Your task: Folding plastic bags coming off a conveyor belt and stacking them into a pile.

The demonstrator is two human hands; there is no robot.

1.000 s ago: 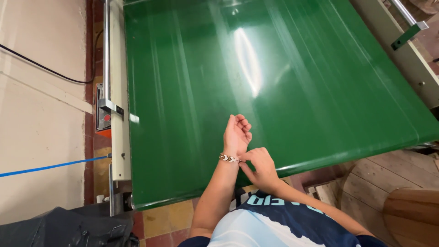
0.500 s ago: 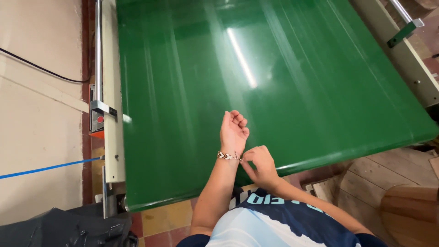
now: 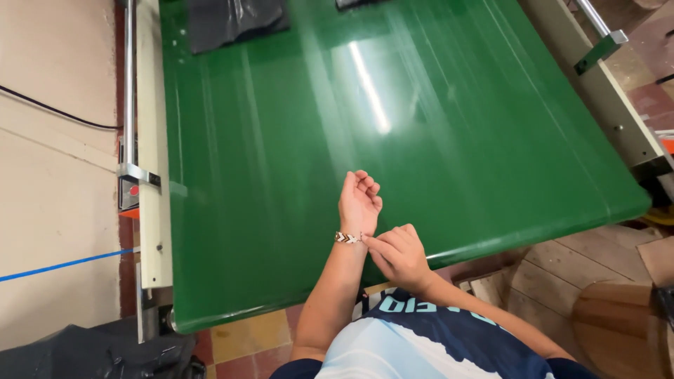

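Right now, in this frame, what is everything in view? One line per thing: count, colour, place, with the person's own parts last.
glossy conveyor belt: one, green, fills the middle of the view
dark plastic sheet: one, black-grey, on the belt at the top left
metal side rail: one, cream, along the belt's left edge
thin cable: one, black, on the beige floor at left
tape line: one, blue, on the floor at lower left
round wooden stool: one, brown, lower right
beaded bracelet: one, white, black and orange, on the left wrist
left hand: one, raised over the belt, fingers curled
right hand: one, fingertips at the bracelet
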